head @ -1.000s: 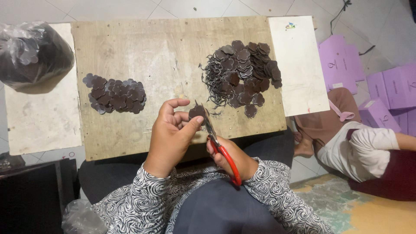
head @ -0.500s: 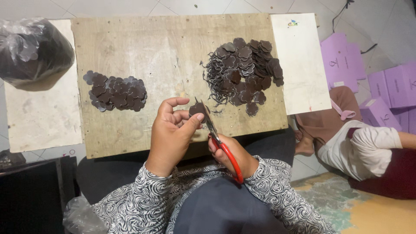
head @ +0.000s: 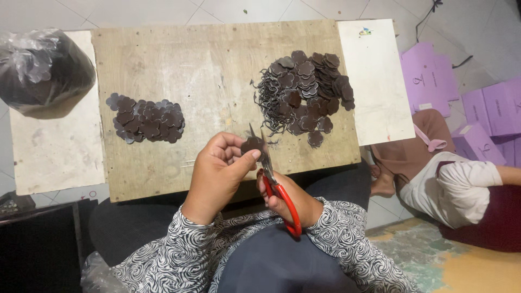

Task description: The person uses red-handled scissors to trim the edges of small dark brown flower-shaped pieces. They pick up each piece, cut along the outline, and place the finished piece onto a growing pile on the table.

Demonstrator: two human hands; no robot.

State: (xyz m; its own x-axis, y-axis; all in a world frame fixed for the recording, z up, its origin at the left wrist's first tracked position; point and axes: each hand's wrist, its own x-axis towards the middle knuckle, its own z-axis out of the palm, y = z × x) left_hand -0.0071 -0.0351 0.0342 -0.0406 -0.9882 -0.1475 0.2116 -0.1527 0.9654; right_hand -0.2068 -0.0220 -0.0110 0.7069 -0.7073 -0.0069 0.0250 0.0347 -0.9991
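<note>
A clear plastic bag (head: 43, 70) bulges at the far left corner, packed with dark brown pieces, its neck loose and crumpled. Purple boxes (head: 488, 103) lie stacked on the floor at the right, lids shut, so what they hold cannot be told. On the wooden board (head: 190, 70) serving as the counter sit two heaps: a small flat pile (head: 145, 118) of flower-shaped brown cutouts on the left, and a bigger heap (head: 304, 92) on the right mixed with thin curly trimmings. The left hand (head: 220, 173) is over the near edge of the board, its fingers (head: 244, 158) pinching a single brown flower piece (head: 252, 144). The right hand (head: 287, 198) is clenched around the red handles of the scissors (head: 277, 187). Their long axis runs from the handles near the lap up and slightly left, the blade tips pointing away toward the board, meeting the flower piece. Another person (head: 456, 179) sits on the floor at the right.
</note>
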